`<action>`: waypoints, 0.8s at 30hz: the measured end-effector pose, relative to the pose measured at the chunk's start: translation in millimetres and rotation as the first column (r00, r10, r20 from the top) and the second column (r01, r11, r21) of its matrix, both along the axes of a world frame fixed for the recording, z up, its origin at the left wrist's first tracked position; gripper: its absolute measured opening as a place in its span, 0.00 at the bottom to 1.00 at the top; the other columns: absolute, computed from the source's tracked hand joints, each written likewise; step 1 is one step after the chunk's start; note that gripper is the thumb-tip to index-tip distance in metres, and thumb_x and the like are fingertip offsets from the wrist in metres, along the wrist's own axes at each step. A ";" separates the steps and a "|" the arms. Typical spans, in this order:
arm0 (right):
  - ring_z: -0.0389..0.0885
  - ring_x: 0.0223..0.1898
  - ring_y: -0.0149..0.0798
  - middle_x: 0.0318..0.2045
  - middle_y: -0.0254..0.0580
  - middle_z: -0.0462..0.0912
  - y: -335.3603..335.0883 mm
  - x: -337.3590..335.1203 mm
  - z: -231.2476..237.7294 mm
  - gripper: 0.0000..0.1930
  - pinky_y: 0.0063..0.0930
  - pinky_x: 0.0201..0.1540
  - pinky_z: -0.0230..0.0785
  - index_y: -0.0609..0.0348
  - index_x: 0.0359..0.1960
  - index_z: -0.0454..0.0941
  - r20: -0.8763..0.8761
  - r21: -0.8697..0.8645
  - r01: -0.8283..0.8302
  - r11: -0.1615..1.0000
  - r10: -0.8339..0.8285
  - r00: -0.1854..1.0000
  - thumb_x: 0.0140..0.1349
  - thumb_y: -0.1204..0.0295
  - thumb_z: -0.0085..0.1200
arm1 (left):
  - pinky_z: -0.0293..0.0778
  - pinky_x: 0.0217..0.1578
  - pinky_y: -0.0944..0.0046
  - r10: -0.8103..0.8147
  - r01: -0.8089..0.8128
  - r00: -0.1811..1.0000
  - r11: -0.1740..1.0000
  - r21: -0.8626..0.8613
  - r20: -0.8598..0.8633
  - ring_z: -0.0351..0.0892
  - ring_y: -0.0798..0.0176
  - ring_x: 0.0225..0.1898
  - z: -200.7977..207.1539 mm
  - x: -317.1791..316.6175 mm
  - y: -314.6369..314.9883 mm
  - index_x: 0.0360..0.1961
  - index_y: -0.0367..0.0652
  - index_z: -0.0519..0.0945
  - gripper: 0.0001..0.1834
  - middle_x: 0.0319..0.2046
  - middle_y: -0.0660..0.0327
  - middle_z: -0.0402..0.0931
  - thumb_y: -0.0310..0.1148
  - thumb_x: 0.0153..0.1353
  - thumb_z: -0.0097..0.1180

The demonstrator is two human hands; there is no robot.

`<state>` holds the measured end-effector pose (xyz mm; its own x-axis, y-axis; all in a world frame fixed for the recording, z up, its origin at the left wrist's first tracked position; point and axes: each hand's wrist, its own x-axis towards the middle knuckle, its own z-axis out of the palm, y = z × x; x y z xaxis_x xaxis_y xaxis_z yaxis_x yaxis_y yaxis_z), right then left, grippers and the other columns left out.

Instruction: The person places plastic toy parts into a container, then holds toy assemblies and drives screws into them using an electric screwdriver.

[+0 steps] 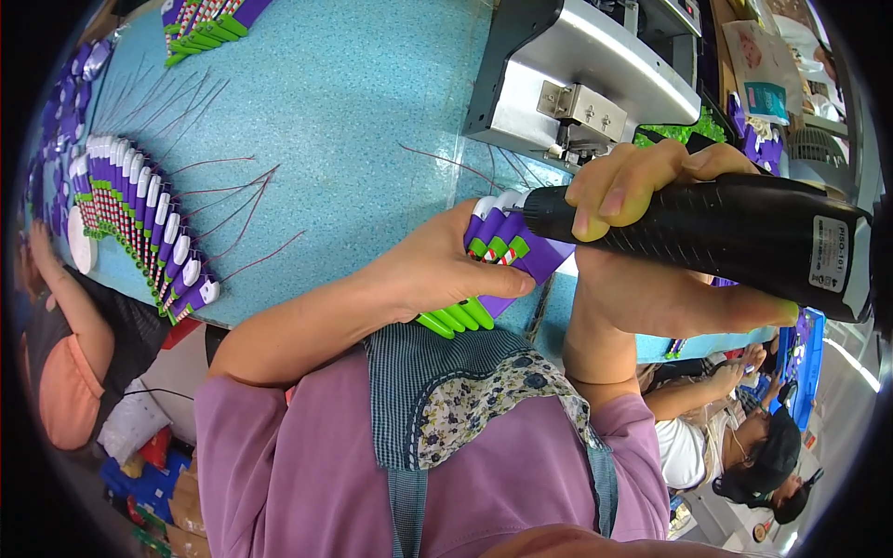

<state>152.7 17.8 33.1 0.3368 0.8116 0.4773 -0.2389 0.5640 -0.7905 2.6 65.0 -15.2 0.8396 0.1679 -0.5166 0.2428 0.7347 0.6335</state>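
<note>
My right hand (633,191) is wrapped round a black electric screwdriver (744,232), which lies nearly level and points left. Its tip meets the white end of one of several purple, white and green plastic pieces (495,244). My left hand (430,268) grips these pieces side by side, the thumb across them and their green ends sticking out below. Red-and-white striped parts show in their middles. Whether a screw sits under the tip is too small to tell.
On the blue speckled table (344,84), a curved row of similar pieces (153,214) with thin wires stands at left, and another bunch (209,28) lies at the far edge. A grey metal machine (595,74) stands beyond my right hand. Other people work at both sides.
</note>
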 end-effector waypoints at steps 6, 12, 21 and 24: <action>0.72 0.21 0.38 0.27 0.47 0.74 1.0 11.6 3.3 0.49 0.32 0.27 0.65 0.58 0.55 0.65 0.117 0.002 -0.057 0.998 0.056 0.992 0.49 0.24 0.33 | 0.72 0.40 0.68 0.002 -0.001 1.000 1.000 -0.009 0.013 0.76 0.70 0.37 2.3 0.9 2.0 0.48 0.37 0.71 0.28 0.37 0.62 0.77 0.28 0.45 0.69; 0.72 0.25 0.41 0.29 0.48 0.75 13.8 45.9 27.3 0.48 0.34 0.33 0.63 0.56 0.50 0.72 0.108 0.115 -0.034 0.993 0.021 0.994 0.46 0.23 0.35 | 0.73 0.41 0.67 0.037 -0.038 0.999 0.998 0.048 0.027 0.76 0.69 0.38 -2.3 1.9 -2.9 0.48 0.38 0.71 0.28 0.37 0.62 0.77 0.28 0.45 0.69; 0.72 0.20 0.38 0.25 0.46 0.73 -2.6 -2.0 15.8 0.47 0.31 0.26 0.64 0.57 0.52 0.68 0.051 -0.018 0.000 1.000 0.001 0.999 0.49 0.24 0.36 | 0.73 0.40 0.67 0.029 -0.029 0.999 0.999 0.017 0.043 0.76 0.70 0.38 -2.6 -0.1 -0.9 0.46 0.37 0.73 0.26 0.36 0.63 0.77 0.26 0.45 0.69; 0.72 0.19 0.39 0.24 0.47 0.74 1.6 -12.4 0.2 0.48 0.31 0.24 0.65 0.62 0.49 0.65 0.032 -0.023 0.033 0.999 -0.033 0.999 0.49 0.24 0.35 | 0.71 0.42 0.68 -0.008 0.006 0.999 1.000 0.022 0.053 0.75 0.70 0.38 0.7 2.3 2.3 0.47 0.37 0.72 0.28 0.37 0.63 0.76 0.27 0.44 0.70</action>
<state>140.3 19.4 33.3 0.3486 0.8116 0.4688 -0.1951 0.5521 -0.8107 4.8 67.4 -14.5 0.8669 0.1728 -0.4675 0.2136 0.7187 0.6617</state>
